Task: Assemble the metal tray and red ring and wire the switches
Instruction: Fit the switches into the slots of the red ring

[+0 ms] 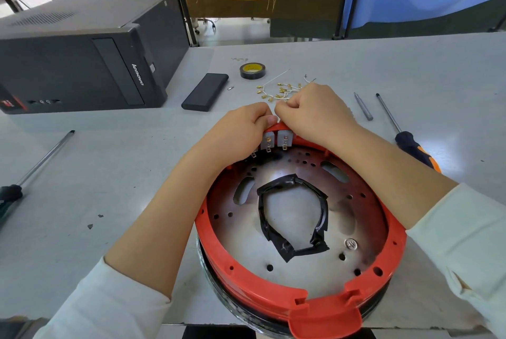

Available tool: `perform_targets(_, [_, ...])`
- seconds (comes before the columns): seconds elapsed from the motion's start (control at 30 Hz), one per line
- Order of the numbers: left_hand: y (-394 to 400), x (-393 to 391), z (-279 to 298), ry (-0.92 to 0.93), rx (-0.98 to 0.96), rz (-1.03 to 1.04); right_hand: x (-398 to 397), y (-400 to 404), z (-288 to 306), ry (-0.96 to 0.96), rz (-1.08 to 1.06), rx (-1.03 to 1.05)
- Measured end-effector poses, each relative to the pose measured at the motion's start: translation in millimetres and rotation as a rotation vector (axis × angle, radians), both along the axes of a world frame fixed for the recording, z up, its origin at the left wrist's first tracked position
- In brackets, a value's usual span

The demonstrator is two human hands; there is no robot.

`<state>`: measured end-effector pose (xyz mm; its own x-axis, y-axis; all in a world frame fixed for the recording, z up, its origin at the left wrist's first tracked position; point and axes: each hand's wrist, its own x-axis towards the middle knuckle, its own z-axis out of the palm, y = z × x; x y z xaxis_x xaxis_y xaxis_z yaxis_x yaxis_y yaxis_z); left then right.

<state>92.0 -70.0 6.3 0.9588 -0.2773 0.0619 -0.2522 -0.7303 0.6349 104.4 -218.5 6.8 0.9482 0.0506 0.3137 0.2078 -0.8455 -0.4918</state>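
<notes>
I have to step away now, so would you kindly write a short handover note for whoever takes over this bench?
Hands: left hand and right hand both grip the far edge of the red ring, just above the switches.
Parts: the ring sits around the metal tray, near the table's front edge. Two white switches are mounted in the ring, terminals bare. Loose wires with brass connectors lie behind the hands, beside the tape roll.
Done: tray and ring appear joined, switches seated.
Left: no wire appears connected yet; wire the switches.
</notes>
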Motion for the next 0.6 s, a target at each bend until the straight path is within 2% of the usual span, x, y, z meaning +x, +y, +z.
perform_targets(0.13, [-2,-3,-1,-0.025,0.003,-0.015,-2,-3,1,0.102,-0.013,0.081])
perform_targets(0.2, [-3,-6,-1,-0.019,-0.003,-0.058,2,-7,7,0.18,-0.007,0.323])
perform_targets(0.27, [-3,-7,-1,-0.007,0.075,-0.094,7,-17,17,0.285,-0.061,0.63])
perform_targets(0.3, [-3,-6,-1,-0.006,0.116,-0.099,11,-26,21,0.32,-0.088,0.695])
perform_targets(0.37, [-3,-6,-2,0.002,0.144,-0.093,22,-48,26,0.351,-0.134,0.561])
perform_targets(0.5, [-3,-4,-4,0.004,0.133,-0.088,33,-85,22,0.461,-0.215,0.031])
perform_targets(0.6, [-2,-4,-5,0.004,0.134,-0.083,31,-89,9,0.531,-0.126,-0.074])
